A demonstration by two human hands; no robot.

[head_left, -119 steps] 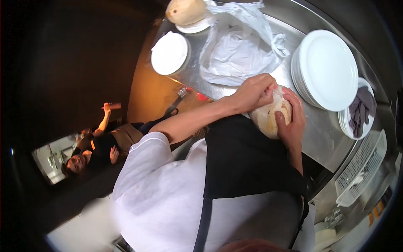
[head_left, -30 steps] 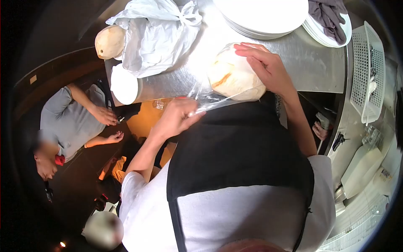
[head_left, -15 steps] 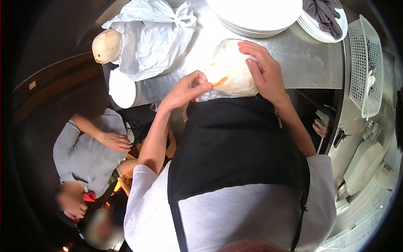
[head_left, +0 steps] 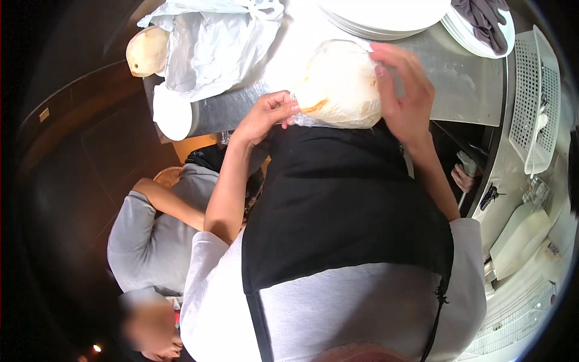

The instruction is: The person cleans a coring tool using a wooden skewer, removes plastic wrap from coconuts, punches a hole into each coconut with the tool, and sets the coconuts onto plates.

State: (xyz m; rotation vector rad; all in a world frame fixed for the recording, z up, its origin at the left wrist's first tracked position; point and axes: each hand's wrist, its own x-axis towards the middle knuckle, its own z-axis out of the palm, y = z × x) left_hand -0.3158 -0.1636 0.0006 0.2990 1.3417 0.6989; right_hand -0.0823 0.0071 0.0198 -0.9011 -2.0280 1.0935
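Note:
A pale trimmed coconut [head_left: 338, 78] with a brown-orange streak is covered in clear plastic wrap [head_left: 307, 119] at the near edge of the steel table, close against my black apron. My left hand [head_left: 265, 116] is closed in a pinch on the wrap at the coconut's lower left. At the right side, my right hand [head_left: 407, 93] is open, its fingers slightly blurred and apart, with the fingertips right by the coconut's edge.
Another pale coconut [head_left: 146, 53] sits beside a white plastic bag [head_left: 220, 48] at the left. A white dish [head_left: 172, 113] lies below it. Stacked white plates [head_left: 392, 12] stand at the back; a perforated basket [head_left: 534, 96] is far right. A co-worker in grey [head_left: 157, 241] bends at the lower left.
My right hand has moved off the coconut's top toward its right side, fingers loosening. My left hand keeps its pinch. The co-worker has moved and bent over further.

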